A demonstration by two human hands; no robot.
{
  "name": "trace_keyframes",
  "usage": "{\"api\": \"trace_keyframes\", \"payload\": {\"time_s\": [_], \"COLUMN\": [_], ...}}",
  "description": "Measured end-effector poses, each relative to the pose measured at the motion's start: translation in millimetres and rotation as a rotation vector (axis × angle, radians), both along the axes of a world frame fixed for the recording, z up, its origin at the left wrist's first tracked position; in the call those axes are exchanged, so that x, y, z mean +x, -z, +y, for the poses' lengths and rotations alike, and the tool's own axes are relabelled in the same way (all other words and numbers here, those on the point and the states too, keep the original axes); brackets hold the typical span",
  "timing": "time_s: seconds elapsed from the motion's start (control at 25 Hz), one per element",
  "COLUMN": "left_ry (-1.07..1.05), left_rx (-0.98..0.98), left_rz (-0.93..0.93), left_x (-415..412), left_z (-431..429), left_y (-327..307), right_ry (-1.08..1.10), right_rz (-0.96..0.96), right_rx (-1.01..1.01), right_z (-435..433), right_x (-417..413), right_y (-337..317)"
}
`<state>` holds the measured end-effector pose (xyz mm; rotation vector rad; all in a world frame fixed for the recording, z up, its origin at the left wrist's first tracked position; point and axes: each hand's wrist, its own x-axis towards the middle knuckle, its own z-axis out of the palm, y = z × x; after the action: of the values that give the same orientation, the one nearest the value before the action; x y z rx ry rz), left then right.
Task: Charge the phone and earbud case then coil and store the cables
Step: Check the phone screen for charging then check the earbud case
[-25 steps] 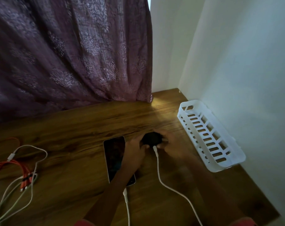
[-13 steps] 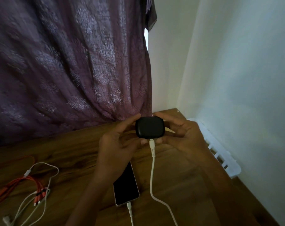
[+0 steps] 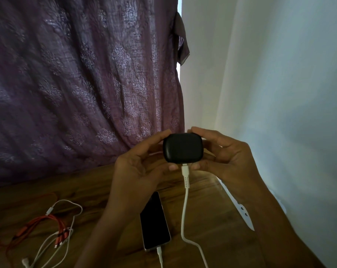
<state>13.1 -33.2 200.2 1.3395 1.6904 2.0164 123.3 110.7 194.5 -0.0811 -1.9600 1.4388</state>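
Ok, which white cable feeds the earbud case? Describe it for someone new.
Find the wooden table below the purple curtain. Above its middle the left hand and right hand hold a black case, and the cable hangs from the case's underside down to the table. Unlike the phone cable and the loose cables at left, it alone rises off the table, with a ribbed plug.

A purple patterned curtain (image 3: 76,84) hangs behind the wooden table (image 3: 47,190), beside a white wall (image 3: 279,93).
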Motion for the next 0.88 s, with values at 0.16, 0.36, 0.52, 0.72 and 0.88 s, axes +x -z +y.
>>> {"api": "trace_keyframes", "payload": {"time_s": [0.16,0.36,0.52,0.72,0.88], "left_ry": [-0.002,-0.019,-0.034,-0.047,-0.06], "left_rx": [0.0,-0.02,-0.026,-0.025,-0.032], "left_rz": [0.001,0.034,0.054,0.055,0.069], "left_x": [1.7,2.9,3.8,4.7,3.9], "left_z": [-2.9,-4.3,-4.3,-3.2,-2.4], "left_y": [-2.6,-1.1,-0.2,0.4,0.2], "right_ry": [0.006,0.016,0.026,0.019,0.015], "right_rz": [0.007,0.006,-0.005,-0.003,0.015], "right_rx": [0.017,0.027,0.03,0.039,0.034], "right_z": [-2.9,-5.2,-4.6,-2.2,-2.0], "right_x": [2.0,3.4,3.5,3.0,2.1], "right_y": [-2.7,-3.4,-2.5,-1.1,-0.9]}}
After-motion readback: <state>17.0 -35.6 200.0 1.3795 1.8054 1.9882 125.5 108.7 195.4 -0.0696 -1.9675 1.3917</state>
